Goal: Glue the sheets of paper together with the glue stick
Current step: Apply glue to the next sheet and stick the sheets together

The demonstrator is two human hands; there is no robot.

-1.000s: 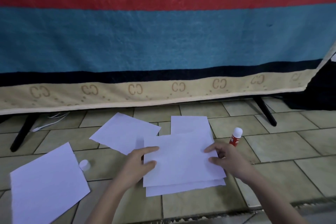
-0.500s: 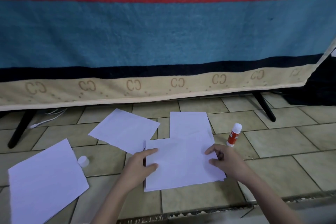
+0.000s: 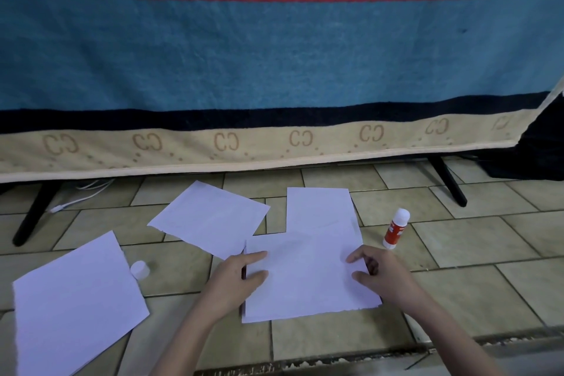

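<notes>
The top sheet [image 3: 305,275] is being pressed flat by both spread hands, left [image 3: 236,278] and right [image 3: 378,275]. Edges are best being aligned and smoothed outward.

Repeated mirrored double-C monograms run along the blanket's beige border [image 3: 274,143]. Glue stick [image 3: 395,230] label print present, illegible.

Bare hands and forearms, nothing worn

Both arms come up from the near edge of the floor uncovered: no sleeve shows on either forearm as far as they can be followed. The left hand [image 3: 236,276] and the right hand [image 3: 380,276] are ungloved, with no ring, watch or bracelet to be seen at fingers or wrists. The fingers are slim, the nails short and plain as far as the dim light lets me tell.
</notes>
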